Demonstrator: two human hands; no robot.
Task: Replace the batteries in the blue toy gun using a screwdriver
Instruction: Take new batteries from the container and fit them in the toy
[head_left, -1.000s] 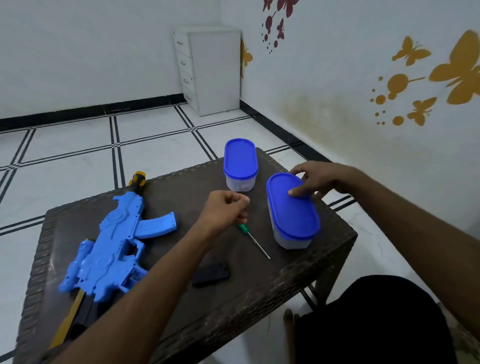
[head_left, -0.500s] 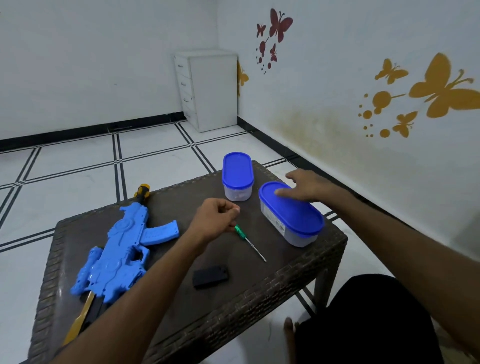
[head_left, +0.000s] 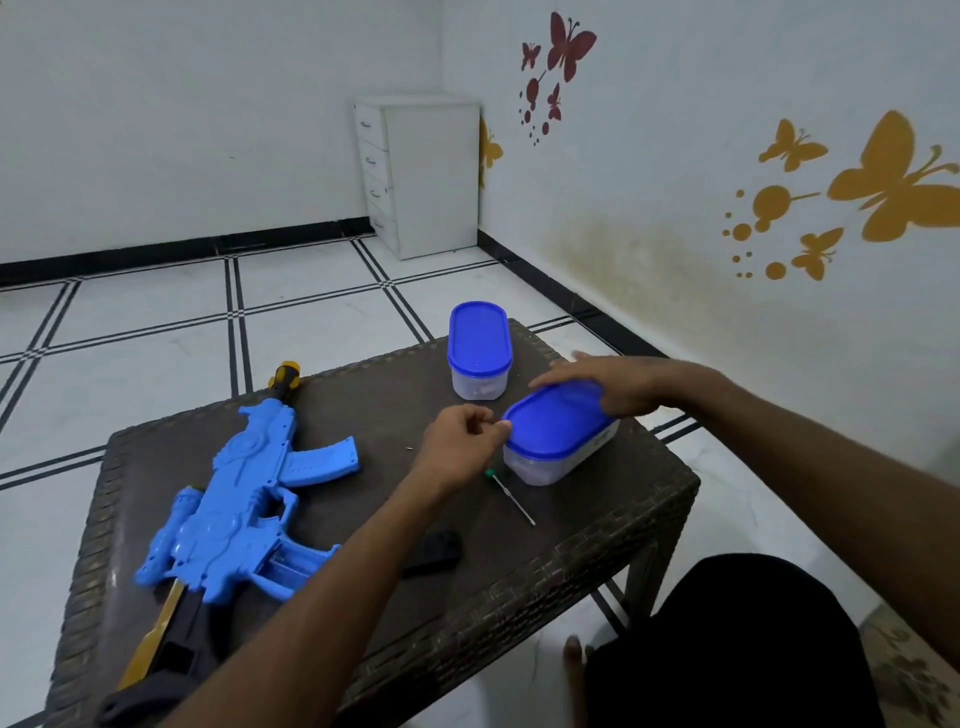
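The blue toy gun (head_left: 234, 514) is laid flat on the left side of the dark wicker table (head_left: 597, 545), with nothing touching it. The little screwdriver (head_left: 511, 494) is left lying just in front of the nearer blue-lidded container (head_left: 558, 434). That container's lid is covered from above by the right hand (head_left: 605, 382), fingers fairly straight. The left hand (head_left: 462, 441) is curled up right at the lid's edge; whether anything's pinched can't be told. A black cover (head_left: 434, 553) is parked near the gun.
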